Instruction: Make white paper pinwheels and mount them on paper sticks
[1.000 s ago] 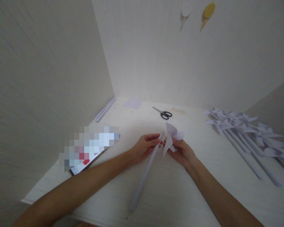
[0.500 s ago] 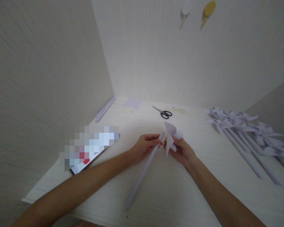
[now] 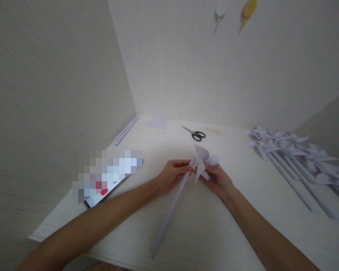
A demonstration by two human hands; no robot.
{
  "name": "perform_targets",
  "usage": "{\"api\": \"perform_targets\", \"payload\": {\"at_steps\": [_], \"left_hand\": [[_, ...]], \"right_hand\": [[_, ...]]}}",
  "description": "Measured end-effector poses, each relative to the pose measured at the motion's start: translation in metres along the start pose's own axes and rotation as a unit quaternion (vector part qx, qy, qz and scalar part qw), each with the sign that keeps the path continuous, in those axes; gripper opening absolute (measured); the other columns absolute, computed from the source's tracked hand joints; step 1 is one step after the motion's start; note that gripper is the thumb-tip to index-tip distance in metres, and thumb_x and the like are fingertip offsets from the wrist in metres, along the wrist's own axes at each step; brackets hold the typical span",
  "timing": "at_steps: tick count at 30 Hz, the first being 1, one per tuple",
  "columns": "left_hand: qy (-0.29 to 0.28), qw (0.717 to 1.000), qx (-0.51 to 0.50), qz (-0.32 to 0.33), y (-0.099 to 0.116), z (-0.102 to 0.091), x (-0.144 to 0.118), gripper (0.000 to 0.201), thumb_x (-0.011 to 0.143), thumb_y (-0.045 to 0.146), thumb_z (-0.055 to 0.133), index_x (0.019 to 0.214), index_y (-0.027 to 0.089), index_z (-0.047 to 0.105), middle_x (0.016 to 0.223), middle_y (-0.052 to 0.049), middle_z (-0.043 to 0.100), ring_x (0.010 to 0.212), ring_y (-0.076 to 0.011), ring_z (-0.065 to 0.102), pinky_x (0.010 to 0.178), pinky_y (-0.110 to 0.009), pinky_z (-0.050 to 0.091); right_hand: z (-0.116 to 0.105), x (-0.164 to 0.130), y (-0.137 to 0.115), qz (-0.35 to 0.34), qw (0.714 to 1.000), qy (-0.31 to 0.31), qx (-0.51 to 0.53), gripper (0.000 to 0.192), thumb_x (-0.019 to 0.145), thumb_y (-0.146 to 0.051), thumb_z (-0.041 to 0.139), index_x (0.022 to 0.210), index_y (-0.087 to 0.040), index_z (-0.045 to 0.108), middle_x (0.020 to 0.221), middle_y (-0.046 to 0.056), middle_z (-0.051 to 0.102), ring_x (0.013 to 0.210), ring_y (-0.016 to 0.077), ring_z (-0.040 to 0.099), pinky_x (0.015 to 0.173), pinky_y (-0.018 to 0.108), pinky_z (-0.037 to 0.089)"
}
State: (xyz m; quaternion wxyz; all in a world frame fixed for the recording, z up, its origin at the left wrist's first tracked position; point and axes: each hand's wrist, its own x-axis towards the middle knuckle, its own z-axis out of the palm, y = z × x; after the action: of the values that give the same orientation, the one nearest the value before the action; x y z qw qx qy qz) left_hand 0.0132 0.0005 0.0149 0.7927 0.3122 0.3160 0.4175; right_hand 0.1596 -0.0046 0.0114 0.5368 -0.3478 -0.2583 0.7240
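Still pinching | left hand (image 3: 173, 174): paper stick (image 3: 172, 206) | right hand (image 3: 219, 180): pinwheel head (image 3: 202, 162), barely shifted

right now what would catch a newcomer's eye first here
At the table's middle, the left hand grips a rolled paper stick while the right hand holds a folded paper pinwheel head at its top. A row of finished pinwheels lies at right, black-handled scissors behind.
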Motion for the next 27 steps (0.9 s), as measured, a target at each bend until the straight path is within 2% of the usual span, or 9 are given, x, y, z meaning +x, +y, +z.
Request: {"api": "perform_targets", "payload": {"at_steps": [12, 19, 27], "left_hand": [[0.012, 1.000, 0.002, -0.001, -0.0013, -0.0015, 0.0015, 0.030, 0.051, 0.014, 0.070, 0.080, 0.009, 0.066, 0.068, -0.006, 0.064, 0.065, -0.0131, 0.055, 0.071, -0.027, 0.038], [0.001, 1.000, 0.014, 0.007, -0.0013, -0.0008, 0.0001, 0.028, 0.052, 0.014, 0.070, 0.079, 0.009, 0.066, 0.070, -0.005, 0.065, 0.062, -0.0103, 0.054, 0.066, -0.024, 0.037], [0.000, 1.000, 0.010, 0.006, -0.0024, -0.0024, 0.0014, 0.029, 0.051, 0.015, 0.070, 0.079, 0.010, 0.066, 0.070, -0.005, 0.065, 0.063, -0.0107, 0.055, 0.066, -0.024, 0.038]], "right_hand": [[-0.0008, 0.0023, 0.0033, -0.019, 0.999, -0.004, -0.026, 0.017, 0.046, -0.020, 0.075, 0.058, -0.015, 0.064, 0.058, 0.000, 0.065, 0.052, 0.0106, 0.057, 0.055, 0.022, 0.047], [0.0001, 0.0024, 0.0022, -0.003, 1.000, 0.021, -0.002, 0.017, 0.045, -0.019, 0.075, 0.057, -0.014, 0.064, 0.055, 0.001, 0.065, 0.050, 0.0116, 0.056, 0.052, 0.023, 0.048], [0.0011, 0.0019, 0.0009, 0.012, 1.000, 0.024, -0.001, 0.017, 0.045, -0.017, 0.074, 0.059, -0.013, 0.064, 0.057, 0.002, 0.065, 0.052, 0.0124, 0.057, 0.055, 0.024, 0.048]]}}
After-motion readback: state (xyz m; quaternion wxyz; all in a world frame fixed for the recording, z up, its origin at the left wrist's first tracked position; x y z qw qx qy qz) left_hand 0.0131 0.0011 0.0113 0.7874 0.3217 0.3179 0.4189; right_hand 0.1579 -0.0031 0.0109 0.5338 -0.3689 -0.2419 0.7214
